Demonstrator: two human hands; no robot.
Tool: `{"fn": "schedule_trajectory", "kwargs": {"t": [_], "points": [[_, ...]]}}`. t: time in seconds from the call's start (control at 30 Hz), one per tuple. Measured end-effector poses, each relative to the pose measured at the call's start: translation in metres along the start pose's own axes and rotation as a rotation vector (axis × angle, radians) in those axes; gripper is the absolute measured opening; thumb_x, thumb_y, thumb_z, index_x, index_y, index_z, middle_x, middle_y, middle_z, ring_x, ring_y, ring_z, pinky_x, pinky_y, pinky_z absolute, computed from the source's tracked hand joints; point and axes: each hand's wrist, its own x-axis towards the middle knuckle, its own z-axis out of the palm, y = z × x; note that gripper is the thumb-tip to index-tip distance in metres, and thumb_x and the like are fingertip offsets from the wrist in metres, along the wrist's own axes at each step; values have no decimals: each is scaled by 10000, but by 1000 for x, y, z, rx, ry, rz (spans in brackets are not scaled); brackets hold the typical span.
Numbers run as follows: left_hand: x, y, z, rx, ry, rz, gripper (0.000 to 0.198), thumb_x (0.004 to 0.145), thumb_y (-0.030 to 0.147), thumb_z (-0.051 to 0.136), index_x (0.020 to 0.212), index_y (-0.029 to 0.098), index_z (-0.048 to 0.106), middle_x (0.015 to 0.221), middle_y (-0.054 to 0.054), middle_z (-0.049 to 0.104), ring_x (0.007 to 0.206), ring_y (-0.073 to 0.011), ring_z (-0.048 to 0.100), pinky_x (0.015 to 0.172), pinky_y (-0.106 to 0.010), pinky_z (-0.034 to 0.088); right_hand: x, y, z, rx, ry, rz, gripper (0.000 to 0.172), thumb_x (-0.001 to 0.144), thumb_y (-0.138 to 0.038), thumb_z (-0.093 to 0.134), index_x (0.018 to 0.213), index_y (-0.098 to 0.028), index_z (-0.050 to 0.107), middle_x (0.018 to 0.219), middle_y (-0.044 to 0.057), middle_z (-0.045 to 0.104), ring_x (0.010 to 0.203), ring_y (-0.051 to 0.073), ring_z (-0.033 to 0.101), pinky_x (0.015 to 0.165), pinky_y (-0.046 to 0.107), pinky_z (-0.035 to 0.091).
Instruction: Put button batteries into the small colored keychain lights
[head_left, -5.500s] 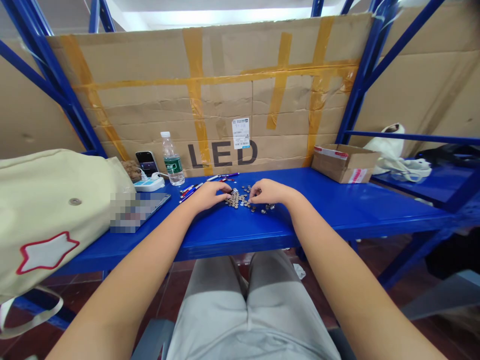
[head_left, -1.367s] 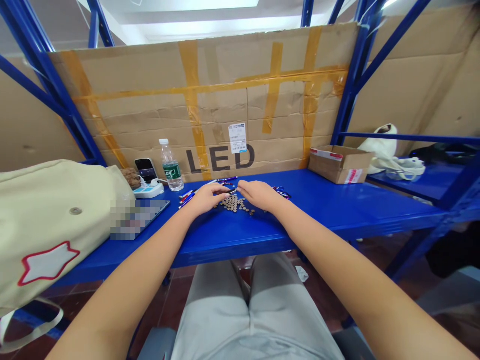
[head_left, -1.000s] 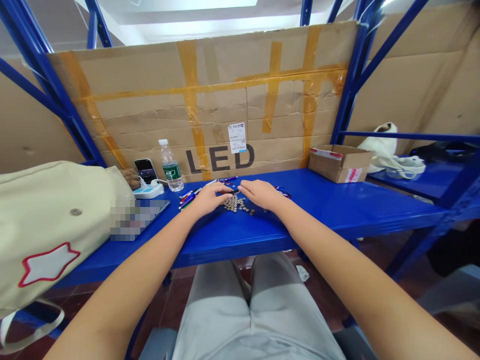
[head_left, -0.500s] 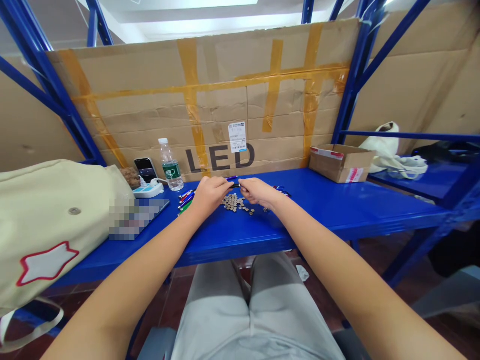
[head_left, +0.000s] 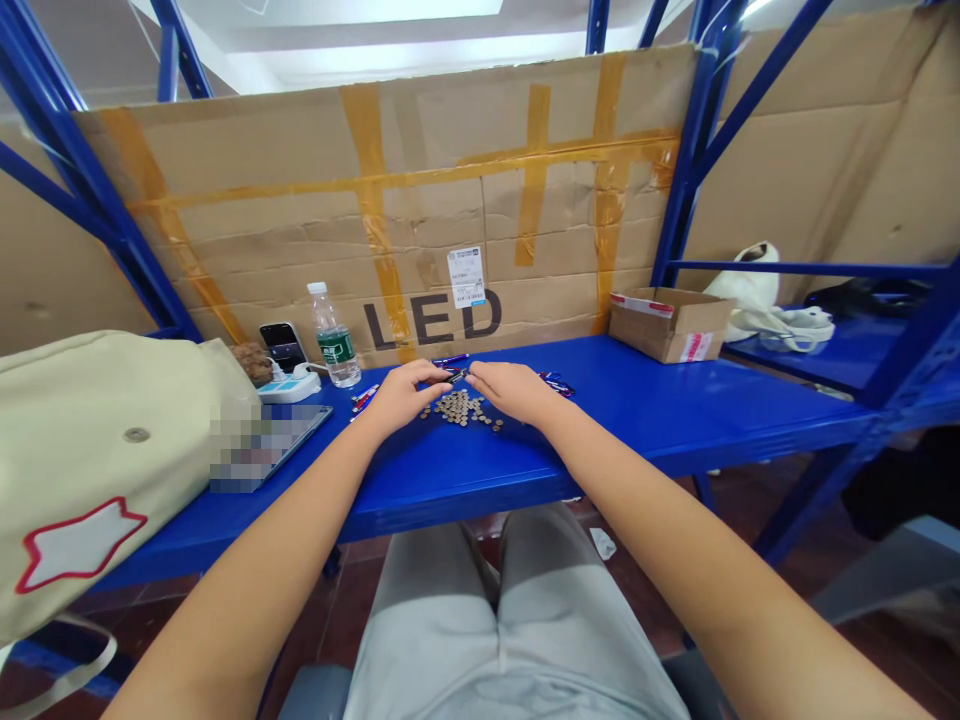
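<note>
A cream canvas tote bag [head_left: 97, 470] is lying at the far left of the blue steel worktop [head_left: 675, 430], partly over a pixelated flat device [head_left: 262, 450]. Behind them, a smartphone [head_left: 282, 345] is leaning near a white power strip [head_left: 289, 388], and a water bottle [head_left: 330, 338] is standing just beside it. Slim pen-like sticks [head_left: 365, 398] are lying just left of the left hand [head_left: 401, 395], whose fingers [head_left: 431, 372] are curving narrowly inward. A small dark piece [head_left: 455, 376] is showing between the two hands, though whether the fingers are pinching it cannot be told. A heap of small round metal discs [head_left: 457, 408] is sitting on the worktop directly below and between both hands. The right hand [head_left: 510, 392] is reaching left, its fingers [head_left: 474, 372] stretching close to the left hand's. Red-and-blue pen-like pieces [head_left: 556, 384] are lying just past it, a cardboard box [head_left: 667, 325] is sitting farther right, and a white cloth bag [head_left: 750, 300] is resting beyond the upright.
</note>
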Motion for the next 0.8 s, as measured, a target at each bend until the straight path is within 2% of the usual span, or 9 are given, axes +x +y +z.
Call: {"fn": "schedule_trajectory", "kwargs": {"t": [0.17, 0.37, 0.43, 0.53, 0.6, 0.63, 0.7, 0.73, 0.8], "points": [[0, 3, 1, 4, -19, 18, 255, 826, 399, 601, 929, 199, 719, 869, -43, 677, 783, -161, 620, 762, -294, 504, 1, -2, 0, -9, 11, 29, 336, 984, -364, 285, 947, -190, 570, 910, 83, 661, 823, 182, 576, 677, 251, 322], [3, 8, 9, 130, 16, 101, 211, 848, 328, 585, 956, 200, 713, 892, -56, 668, 856, -178, 627, 810, -303, 493, 5, 5, 2, 290, 11, 16, 411, 970, -351, 285, 732, -167, 564, 752, 30, 625, 688, 133, 520, 650, 231, 330], [3, 7, 11, 143, 25, 60, 207, 845, 330, 585, 946, 197, 709, 895, -53, 671, 860, -181, 626, 817, -309, 492, 3, 19, -6, 308, 41, 96, 449, 958, -408, 288, 698, -170, 565, 709, 27, 617, 673, 137, 518, 633, 232, 335], [0, -1, 9, 155, -31, -26, 212, 839, 351, 578, 914, 195, 702, 893, -45, 681, 837, -184, 627, 797, -320, 501, -7, 53, -21, 181, 293, 358, 436, 926, -449, 329, 744, -167, 607, 748, 50, 638, 697, 157, 527, 633, 248, 344], [-2, -8, 6, 154, -53, -76, 225, 833, 363, 574, 916, 191, 694, 905, -47, 689, 820, -184, 631, 780, -317, 507, -17, 76, -28, 104, 376, 518, 337, 881, -406, 421, 785, -162, 634, 790, 61, 658, 731, 168, 541, 650, 254, 360], [-4, -11, 5, 149, -43, -105, 233, 829, 367, 574, 923, 187, 689, 916, -52, 694, 818, -186, 635, 779, -317, 508, -23, 87, -29, 87, 345, 574, 292, 855, -377, 462, 797, -160, 648, 804, 64, 668, 739, 170, 551, 657, 255, 369], [-5, -15, 3, 139, -19, -156, 251, 823, 374, 576, 940, 178, 680, 940, -61, 699, 828, -193, 640, 791, -320, 508, -33, 101, -29, 80, 146, 634, 203, 796, -300, 531, 795, -156, 675, 827, 70, 686, 759, 174, 576, 662, 251, 386], [-5, -16, 3, 139, -17, -172, 258, 821, 378, 575, 947, 177, 677, 948, -63, 700, 833, -196, 640, 798, -323, 507, -37, 105, -27, 82, 42, 637, 170, 769, -260, 555, 802, -159, 688, 850, 69, 696, 778, 174, 589, 674, 244, 395], [-4, -13, 3, 150, -34, -182, 268, 820, 385, 567, 952, 179, 676, 957, -60, 699, 837, -195, 637, 806, -322, 504, -41, 109, -24, 74, -73, 618, 170, 739, -215, 580, 843, -174, 707, 919, 61, 707, 832, 171, 607, 711, 226, 410]]}}
